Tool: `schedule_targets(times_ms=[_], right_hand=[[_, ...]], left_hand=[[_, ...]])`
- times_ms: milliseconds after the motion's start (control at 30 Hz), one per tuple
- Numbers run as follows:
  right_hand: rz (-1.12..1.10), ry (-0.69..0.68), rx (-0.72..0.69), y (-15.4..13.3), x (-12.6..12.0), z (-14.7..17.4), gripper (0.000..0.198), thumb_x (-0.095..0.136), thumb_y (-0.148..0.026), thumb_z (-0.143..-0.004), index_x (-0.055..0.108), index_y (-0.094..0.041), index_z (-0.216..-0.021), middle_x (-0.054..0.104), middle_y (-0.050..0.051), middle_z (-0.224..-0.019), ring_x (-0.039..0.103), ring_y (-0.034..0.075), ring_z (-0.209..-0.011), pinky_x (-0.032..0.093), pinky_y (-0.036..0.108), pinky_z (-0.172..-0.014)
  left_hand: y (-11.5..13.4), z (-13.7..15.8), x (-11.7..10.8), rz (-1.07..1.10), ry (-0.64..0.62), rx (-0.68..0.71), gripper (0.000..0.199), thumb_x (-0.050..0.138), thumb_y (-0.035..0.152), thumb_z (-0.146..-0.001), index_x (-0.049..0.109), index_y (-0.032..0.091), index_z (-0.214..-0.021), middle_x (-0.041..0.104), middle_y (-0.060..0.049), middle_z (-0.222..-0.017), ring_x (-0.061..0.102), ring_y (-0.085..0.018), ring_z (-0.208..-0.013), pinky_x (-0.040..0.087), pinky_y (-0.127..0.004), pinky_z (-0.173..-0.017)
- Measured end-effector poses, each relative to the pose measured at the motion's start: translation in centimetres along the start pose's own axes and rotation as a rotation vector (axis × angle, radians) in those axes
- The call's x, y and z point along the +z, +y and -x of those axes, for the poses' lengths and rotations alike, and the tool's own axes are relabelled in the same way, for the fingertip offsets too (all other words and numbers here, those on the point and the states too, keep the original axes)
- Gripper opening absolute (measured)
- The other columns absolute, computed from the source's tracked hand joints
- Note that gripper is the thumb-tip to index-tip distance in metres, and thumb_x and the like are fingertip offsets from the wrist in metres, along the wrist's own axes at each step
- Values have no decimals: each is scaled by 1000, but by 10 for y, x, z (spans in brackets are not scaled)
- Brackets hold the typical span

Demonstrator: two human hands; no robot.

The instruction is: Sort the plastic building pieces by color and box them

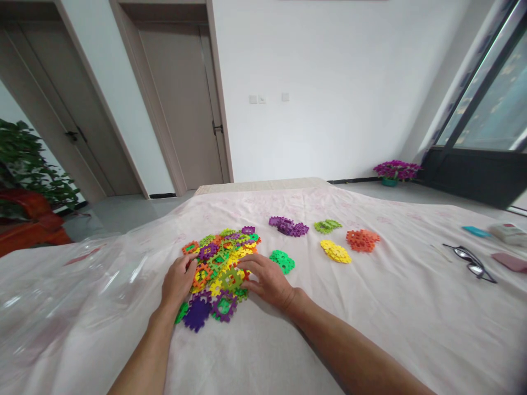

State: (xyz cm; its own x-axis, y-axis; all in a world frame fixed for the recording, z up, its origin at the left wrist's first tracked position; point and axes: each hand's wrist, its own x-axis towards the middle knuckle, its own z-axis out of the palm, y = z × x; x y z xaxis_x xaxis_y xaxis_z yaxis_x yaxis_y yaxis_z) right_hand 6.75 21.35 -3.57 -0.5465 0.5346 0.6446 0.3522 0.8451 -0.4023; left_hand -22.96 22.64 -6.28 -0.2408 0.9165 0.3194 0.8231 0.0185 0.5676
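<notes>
A mixed heap of plastic gear-shaped building pieces (224, 255) in yellow, orange, green and purple lies on the cloth-covered table. My left hand (178, 281) rests against the heap's left edge, thumb and fingers apart. On the opposite side my right hand (269, 281) touches the heap with its fingers spread, and no piece is clearly gripped. A dark purple square piece (197, 314) and a purple ring gear (224, 306) lie at the near edge. Small single-colour groups sit to the right: green pieces (282, 261), purple pieces (289, 226), light green pieces (328, 226), yellow pieces (336, 252) and orange pieces (362, 240).
Clear plastic sheeting (82, 291) covers the table's left side. Eyeglasses (473, 262), a blue item (476, 231), a tissue pack (508, 233) and a reddish case (509, 262) lie at the far right. A wall and doors stand behind.
</notes>
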Motion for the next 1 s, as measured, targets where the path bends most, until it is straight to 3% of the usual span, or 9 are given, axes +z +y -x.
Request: schedule_targets(times_ms=[133, 200, 367, 533, 633, 767, 900, 1000], right_hand=[[-12, 83, 69, 13, -6, 3, 40, 66, -40, -91, 60, -27, -128, 62, 10, -127, 63, 23, -112, 55, 36, -91], [-36, 167, 138, 23, -12, 3, 38, 67, -38, -91, 61, -28, -127, 61, 9, -127, 66, 21, -103, 56, 35, -86], [-14, 509, 373, 66, -37, 8, 32, 67, -36, -86, 68, -21, -115, 63, 10, -119, 63, 15, -76, 56, 30, -69], [248, 805, 622, 110, -86, 32, 40, 65, -42, -82, 69, -17, -113, 65, 12, -112, 56, 16, -70, 53, 36, -78], [395, 973, 768, 130, -119, 54, 42, 64, -42, -79, 70, -15, -110, 67, 12, -105, 58, 20, -78, 49, 40, -88], [570, 1152, 881, 145, -155, 81, 43, 61, -39, -77, 68, -14, -112, 68, 13, -110, 57, 28, -106, 42, 46, -102], [610, 1183, 819, 141, -159, 82, 44, 56, -32, -78, 67, -13, -116, 64, 15, -124, 56, 26, -114, 44, 42, -101], [491, 994, 743, 125, -133, 60, 34, 52, -30, -81, 71, -15, -105, 69, 12, -111, 61, 21, -87, 49, 37, -86]], left_hand=[[2, 1, -1, -9, -7, -6, 45, 38, 44, -93, 67, 21, -119, 65, -9, -127, 58, -26, -120, 43, -38, -104], [1, 1, -1, -11, -12, -14, 45, 39, 44, -92, 68, 22, -119, 64, -8, -128, 59, -25, -120, 44, -37, -103], [-2, 0, 1, -9, -10, -29, 44, 41, 46, -91, 69, 25, -117, 64, -7, -131, 59, -25, -120, 46, -36, -100], [-6, -2, 3, -35, -2, -19, 46, 41, 47, -90, 69, 24, -119, 65, -7, -129, 60, -26, -119, 46, -37, -102], [-7, -3, 3, -44, 0, -14, 47, 40, 47, -91, 68, 24, -121, 65, -7, -130, 59, -25, -121, 45, -36, -102], [-6, -2, 3, -49, -3, -20, 48, 40, 48, -91, 68, 23, -121, 64, -7, -131, 59, -26, -121, 46, -36, -102], [-5, -2, 2, -37, -2, -7, 48, 39, 47, -91, 68, 22, -121, 65, -9, -129, 60, -26, -120, 45, -38, -102], [-5, -2, 2, -31, -1, -1, 47, 40, 46, -92, 68, 23, -121, 65, -9, -128, 60, -26, -120, 45, -37, -103]])
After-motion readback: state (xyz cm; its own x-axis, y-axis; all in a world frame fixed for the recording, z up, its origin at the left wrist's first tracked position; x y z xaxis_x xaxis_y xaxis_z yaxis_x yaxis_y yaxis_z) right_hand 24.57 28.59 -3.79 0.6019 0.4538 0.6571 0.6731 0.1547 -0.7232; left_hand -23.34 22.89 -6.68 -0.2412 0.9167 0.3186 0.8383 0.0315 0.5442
